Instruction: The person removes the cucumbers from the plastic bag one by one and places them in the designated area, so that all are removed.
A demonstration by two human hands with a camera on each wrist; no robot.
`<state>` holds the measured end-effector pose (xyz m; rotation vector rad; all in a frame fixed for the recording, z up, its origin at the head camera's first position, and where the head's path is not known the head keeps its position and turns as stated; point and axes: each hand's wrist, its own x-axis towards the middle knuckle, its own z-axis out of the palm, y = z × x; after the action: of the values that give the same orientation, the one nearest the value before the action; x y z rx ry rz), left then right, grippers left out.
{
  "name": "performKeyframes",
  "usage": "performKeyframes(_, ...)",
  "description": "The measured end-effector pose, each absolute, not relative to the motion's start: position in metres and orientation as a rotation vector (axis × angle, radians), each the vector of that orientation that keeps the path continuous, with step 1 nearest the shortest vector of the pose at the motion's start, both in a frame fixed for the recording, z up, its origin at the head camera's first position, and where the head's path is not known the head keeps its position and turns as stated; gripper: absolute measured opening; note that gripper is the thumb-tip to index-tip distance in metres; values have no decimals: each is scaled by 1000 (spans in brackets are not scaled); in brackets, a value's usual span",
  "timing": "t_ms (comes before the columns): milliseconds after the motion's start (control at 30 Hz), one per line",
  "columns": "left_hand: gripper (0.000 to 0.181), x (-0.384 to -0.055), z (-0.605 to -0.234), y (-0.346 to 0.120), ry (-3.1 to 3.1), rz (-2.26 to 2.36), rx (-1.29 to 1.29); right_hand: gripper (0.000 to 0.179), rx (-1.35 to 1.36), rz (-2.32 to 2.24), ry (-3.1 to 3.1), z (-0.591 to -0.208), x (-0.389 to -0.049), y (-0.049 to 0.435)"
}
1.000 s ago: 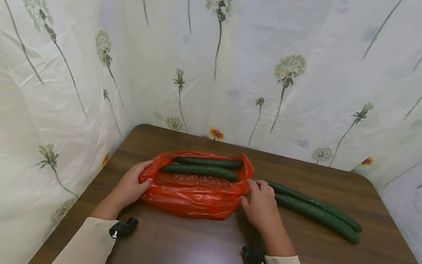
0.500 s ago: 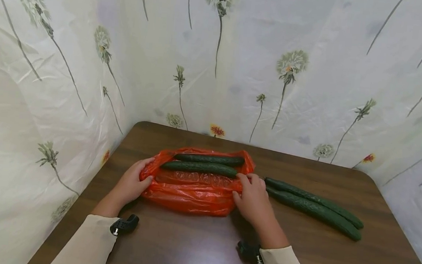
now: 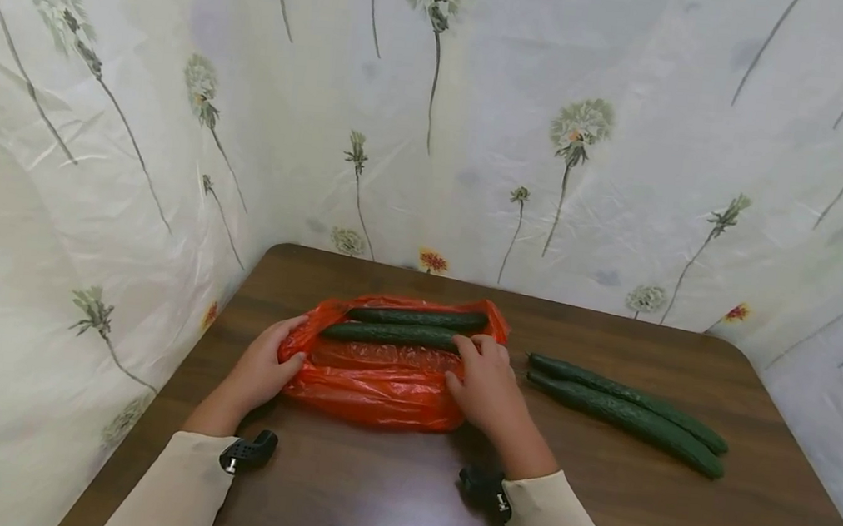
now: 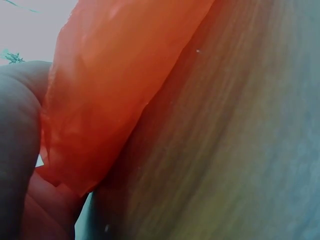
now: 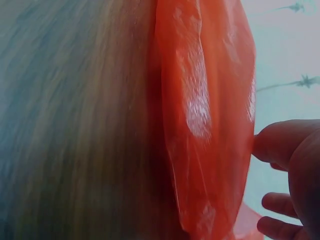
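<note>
Left hand (image 3: pixel 261 372) grips the red bag (image 3: pixel 380 397); right hand (image 3: pixel 489 390), fingers loosely bent, apparently touches it.

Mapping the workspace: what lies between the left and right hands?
Between the left hand and the right hand lies the red bag, two cucumbers side by side in its opening. The head view shows it.

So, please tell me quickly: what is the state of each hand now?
Left hand: closed, holding the left end of the red bag.
Right hand: touching the bag near its right end; whether it grips cannot be told.
</note>
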<state>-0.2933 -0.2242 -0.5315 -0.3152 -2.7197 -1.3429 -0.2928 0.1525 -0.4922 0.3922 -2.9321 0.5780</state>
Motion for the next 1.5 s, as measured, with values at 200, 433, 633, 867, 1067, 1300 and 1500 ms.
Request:
performKeyframes(200,64,-292,-536,-228,-2720,-1315,-319,59,396,601,-2932,-496,-299,142)
performKeyframes(433,64,-285,-541,-229,-2742,-1321,-297,58,394,618,-2937,-500,-303,134)
performKeyframes(633,63,-285,-541,-227,-2737,-1336,-299,59,395,569,-2949,-498,-309,130)
performKeyframes(867,63,-285,-540,-230,-2733,-1328,-303,61,403,580,-2965,-495,-315,124)
performKeyframes(1067,63,-288,-537,-230,-2721,-1318,-323,60,397,643,-2964,-490,-320,117)
performKeyframes(1300,63,-290,-533,-232,-2719,-1311,-329,59,408,666,-2984,-486,-328,108)
performKeyframes(1500,63,-294,-530,-228,-2733,-1296,-333,56,410,629,-2999,-484,-334,106)
